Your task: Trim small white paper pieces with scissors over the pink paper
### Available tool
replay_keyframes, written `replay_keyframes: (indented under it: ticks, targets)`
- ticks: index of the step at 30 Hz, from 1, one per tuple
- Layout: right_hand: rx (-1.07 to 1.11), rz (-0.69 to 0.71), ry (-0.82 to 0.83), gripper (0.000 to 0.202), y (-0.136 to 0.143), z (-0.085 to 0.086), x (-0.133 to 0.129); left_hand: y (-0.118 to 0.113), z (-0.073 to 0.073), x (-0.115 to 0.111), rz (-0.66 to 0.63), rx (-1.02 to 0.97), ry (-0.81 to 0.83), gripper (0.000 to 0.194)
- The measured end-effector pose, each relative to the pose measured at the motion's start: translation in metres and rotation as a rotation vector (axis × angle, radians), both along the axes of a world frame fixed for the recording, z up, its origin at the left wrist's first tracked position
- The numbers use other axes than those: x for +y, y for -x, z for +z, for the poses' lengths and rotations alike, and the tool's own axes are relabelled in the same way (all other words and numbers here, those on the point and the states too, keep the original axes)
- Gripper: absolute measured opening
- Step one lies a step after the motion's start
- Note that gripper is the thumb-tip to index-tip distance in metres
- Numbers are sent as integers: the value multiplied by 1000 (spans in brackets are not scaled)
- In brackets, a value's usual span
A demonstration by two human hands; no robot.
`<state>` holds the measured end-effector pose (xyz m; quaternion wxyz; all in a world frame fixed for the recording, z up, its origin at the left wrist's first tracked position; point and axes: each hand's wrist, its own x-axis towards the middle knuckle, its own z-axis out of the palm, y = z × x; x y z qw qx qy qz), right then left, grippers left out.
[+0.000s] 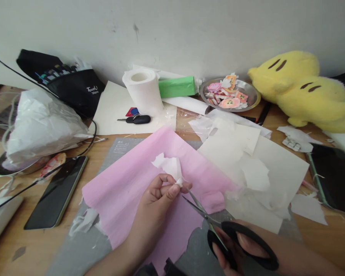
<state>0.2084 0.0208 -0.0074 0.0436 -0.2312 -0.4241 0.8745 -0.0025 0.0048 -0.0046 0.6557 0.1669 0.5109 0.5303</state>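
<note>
My left hand (158,203) pinches a small twisted piece of white paper (172,166) between thumb and fingers, above a large pink sheet (126,180). The paper's loose end spreads upward past my fingers. My right hand (241,245) has its thumb and fingers in the black handles of a pair of scissors (208,220). The blades are parted and point up and left, their tips close to my left fingertips and the pinched paper. The pink sheet lies on a grey cutting mat (71,245).
White sheets (287,172) overlap the mat at right. Phones (56,195) lie on both sides. Behind stand a paper roll (145,90), a green packet (176,86), a metal dish (254,100) of cutouts, and yellow plush toys (313,96). A cable crosses the left.
</note>
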Motion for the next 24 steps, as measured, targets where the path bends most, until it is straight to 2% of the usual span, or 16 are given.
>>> replay_keyframes:
  ticks: [5,12,18,24]
  targets:
    - [-31,44,29,66,-2,-1,2,1,-1,-1,-29,45,-19,28]
    - [-22,23,36,66,-2,1,3,2,0,-2,-36,176,-64,25]
    - [-40,39,17,67,-1,4,4,1,-1,-2,-11,76,-97,31]
    - [-69,25,53,65,1,10,3,1,-4,0,44,36,-86,26]
